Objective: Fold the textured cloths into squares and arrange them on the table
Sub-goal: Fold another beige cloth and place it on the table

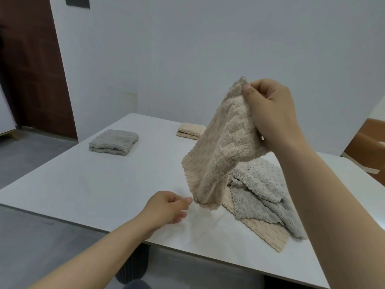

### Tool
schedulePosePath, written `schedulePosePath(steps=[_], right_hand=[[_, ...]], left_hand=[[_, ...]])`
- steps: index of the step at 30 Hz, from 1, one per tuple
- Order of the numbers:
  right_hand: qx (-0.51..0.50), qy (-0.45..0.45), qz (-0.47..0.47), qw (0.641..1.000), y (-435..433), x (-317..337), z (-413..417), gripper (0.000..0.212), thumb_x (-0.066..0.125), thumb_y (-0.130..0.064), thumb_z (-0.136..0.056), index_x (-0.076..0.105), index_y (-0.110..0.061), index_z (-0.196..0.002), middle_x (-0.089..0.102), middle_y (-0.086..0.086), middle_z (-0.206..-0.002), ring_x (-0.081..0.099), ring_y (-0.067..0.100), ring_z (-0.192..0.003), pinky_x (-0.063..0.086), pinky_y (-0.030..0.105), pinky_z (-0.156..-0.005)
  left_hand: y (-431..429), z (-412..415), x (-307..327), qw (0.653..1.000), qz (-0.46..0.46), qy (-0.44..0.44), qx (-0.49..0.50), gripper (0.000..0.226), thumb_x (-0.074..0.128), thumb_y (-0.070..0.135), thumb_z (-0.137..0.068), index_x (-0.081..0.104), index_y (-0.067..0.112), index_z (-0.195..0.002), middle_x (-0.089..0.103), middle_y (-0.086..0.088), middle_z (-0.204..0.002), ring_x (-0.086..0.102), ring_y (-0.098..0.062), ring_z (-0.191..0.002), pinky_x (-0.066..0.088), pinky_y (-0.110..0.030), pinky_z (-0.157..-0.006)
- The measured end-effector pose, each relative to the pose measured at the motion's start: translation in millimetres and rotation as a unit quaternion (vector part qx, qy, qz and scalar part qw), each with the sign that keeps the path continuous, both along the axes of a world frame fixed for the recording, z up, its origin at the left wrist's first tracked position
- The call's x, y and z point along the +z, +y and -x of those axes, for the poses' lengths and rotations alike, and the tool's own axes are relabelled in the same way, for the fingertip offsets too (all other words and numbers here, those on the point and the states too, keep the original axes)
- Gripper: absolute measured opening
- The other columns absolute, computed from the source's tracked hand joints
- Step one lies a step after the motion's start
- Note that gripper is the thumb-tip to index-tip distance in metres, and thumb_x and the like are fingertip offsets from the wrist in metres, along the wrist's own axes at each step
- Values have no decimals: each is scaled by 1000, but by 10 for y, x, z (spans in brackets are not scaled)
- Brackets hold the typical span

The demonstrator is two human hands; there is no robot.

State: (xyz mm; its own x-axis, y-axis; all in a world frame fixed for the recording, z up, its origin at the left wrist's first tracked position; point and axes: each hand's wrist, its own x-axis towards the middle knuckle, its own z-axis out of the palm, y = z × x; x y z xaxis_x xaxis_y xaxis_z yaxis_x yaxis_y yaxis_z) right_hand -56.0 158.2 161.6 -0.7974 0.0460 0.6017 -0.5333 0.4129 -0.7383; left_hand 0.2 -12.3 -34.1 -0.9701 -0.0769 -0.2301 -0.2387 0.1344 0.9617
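My right hand pinches the top corner of a beige textured cloth and holds it up over the white table, so it hangs loose and crumpled. My left hand hovers just left of the cloth's lowest corner, fingers loosely curled, holding nothing. Under the hanging cloth lies a pile of unfolded cloths: grey ones on top of a beige one. A folded grey square rests at the far left of the table. A folded beige square lies at the far middle.
The table's near edge runs diagonally across the bottom, with grey floor beyond it on the left. A dark ribbed table leg shows below the edge. A brown door stands at far left, a brown object at right.
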Motion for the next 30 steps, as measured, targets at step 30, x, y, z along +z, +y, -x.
schedulePosePath(steps=[30], right_hand=[[55,33,-229,971,259,107,-41,14,56,-25,-94,66,-21,-85,68,-1,-85,62,12,-81,46,23,-70]], left_hand=[[-349,83,-23,982,156,103,9,10,73,22,-80,69,13,-78,69,3,-75,59,-6,-65,47,-18,-60]])
